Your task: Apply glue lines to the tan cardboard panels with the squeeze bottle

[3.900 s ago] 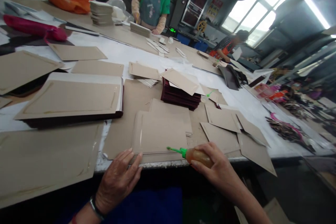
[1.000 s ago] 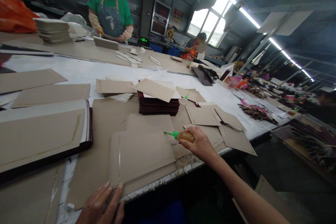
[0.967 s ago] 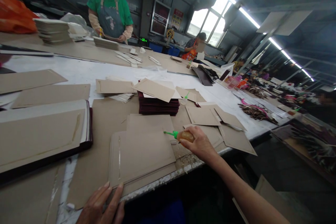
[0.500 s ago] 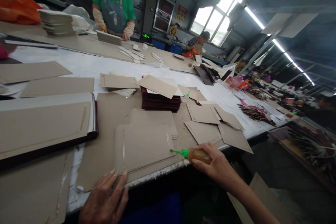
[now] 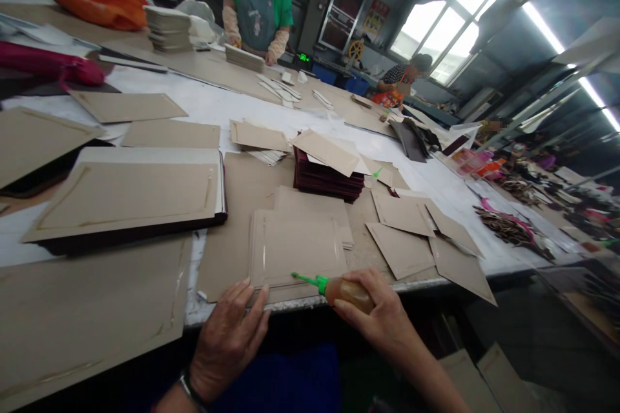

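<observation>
My right hand (image 5: pixel 375 316) is closed around a small amber glue bottle (image 5: pixel 346 292) with a green nozzle. The nozzle tip points left at the near edge of a stack of tan cardboard pieces (image 5: pixel 296 246) lying at the table's front edge. Shiny glue lines run along the top piece's left and right sides. My left hand (image 5: pixel 227 335) lies flat with fingers stretched out, its fingertips on the stack's near left corner.
A dark red stack (image 5: pixel 327 177) topped with a tan card sits behind. Loose tan cards (image 5: pixel 411 235) lie to the right, large boards (image 5: pixel 126 197) to the left. A person in a green shirt (image 5: pixel 256 3) works at the far side; another person (image 5: pixel 404 77) sits further right.
The bottle came back from the stack's far right side to its near edge, and a glue line now shows on the right side. My left hand stays on the near left corner.
</observation>
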Available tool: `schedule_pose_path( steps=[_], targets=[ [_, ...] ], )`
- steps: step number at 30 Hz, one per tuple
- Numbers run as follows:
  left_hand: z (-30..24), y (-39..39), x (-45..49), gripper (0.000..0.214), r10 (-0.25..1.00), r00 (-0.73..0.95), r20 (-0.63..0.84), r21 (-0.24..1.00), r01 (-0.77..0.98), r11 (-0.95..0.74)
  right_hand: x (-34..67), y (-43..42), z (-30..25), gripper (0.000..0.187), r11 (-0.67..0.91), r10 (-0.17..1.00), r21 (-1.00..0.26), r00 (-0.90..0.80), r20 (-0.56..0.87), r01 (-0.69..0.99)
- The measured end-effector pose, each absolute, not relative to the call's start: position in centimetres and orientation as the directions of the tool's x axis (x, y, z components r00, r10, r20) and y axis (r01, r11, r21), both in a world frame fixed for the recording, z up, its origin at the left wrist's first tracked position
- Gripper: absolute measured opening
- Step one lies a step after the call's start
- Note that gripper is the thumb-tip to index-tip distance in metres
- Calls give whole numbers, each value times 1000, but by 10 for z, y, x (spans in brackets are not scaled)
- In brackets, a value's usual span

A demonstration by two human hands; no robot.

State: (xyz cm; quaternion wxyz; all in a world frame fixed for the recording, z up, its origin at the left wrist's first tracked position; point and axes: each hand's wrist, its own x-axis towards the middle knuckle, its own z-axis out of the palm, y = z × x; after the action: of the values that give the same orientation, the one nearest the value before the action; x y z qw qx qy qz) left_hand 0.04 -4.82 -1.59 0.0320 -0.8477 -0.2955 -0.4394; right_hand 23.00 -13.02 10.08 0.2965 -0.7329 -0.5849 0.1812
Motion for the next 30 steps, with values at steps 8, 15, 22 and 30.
schedule_pose_path(
  steps=[8, 15, 22, 30],
  targets=[
    [-15, -48, 1, 25, 467, 436, 769, 202, 527, -825, 211, -117, 101, 21, -104, 978, -669, 197, 65, 736],
    [-16, -48, 2, 23, 468, 426, 774, 204, 533, -821, 256, -148, 103, 21, -216, 939, -619, 334, 81, 755],
    [-12, -47, 3, 22, 441, 433, 786, 157, 551, -820, 284, -168, 101, 26, -300, 894, -577, 435, 109, 760],
    [-15, -47, 3, 22, 434, 444, 784, 145, 548, -824, 298, -175, 98, 26, -324, 867, -551, 474, 152, 769]
  ],
)
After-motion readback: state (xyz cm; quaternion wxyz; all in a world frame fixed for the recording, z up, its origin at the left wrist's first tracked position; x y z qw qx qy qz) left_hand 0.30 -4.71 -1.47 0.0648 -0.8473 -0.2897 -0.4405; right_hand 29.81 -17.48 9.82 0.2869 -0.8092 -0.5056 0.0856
